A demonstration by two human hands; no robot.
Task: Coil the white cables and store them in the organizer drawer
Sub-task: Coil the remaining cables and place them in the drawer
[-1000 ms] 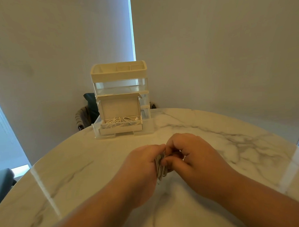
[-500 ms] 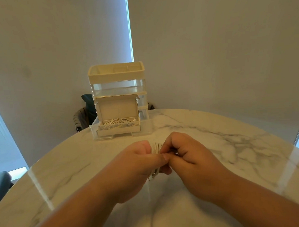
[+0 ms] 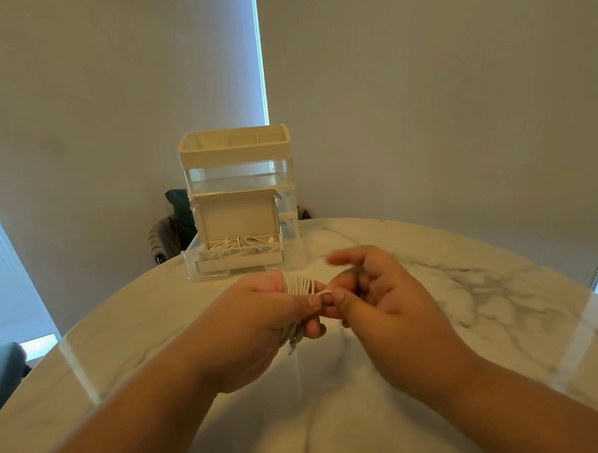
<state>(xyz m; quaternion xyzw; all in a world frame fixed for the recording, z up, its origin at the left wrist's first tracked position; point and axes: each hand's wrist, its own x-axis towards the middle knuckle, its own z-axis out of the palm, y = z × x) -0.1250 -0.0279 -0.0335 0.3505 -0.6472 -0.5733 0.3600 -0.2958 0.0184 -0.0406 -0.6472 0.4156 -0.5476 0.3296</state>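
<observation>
A coiled white cable (image 3: 298, 284) is gripped in my left hand (image 3: 261, 325), its loops fanned out above my fingers and its lower bend poking out below. My right hand (image 3: 379, 298) pinches the cable's loose end beside my left thumb; its index finger sticks out, blurred. Both hands hover over the marble table (image 3: 465, 304). Behind them stands the cream and clear organizer (image 3: 236, 167). Its bottom drawer (image 3: 239, 261) is pulled out and holds several coiled white cables (image 3: 243, 244).
The round table's far edge runs just behind the organizer. A dark chair with a bag (image 3: 172, 225) sits behind the table at the left. Grey blinds fill the background, and a dark seat (image 3: 4, 366) shows at the lower left.
My hands have risen slightly and spread apart. The coil's loops now show above my left fingers. My right hand has opened partly and now pinches the cable end.
</observation>
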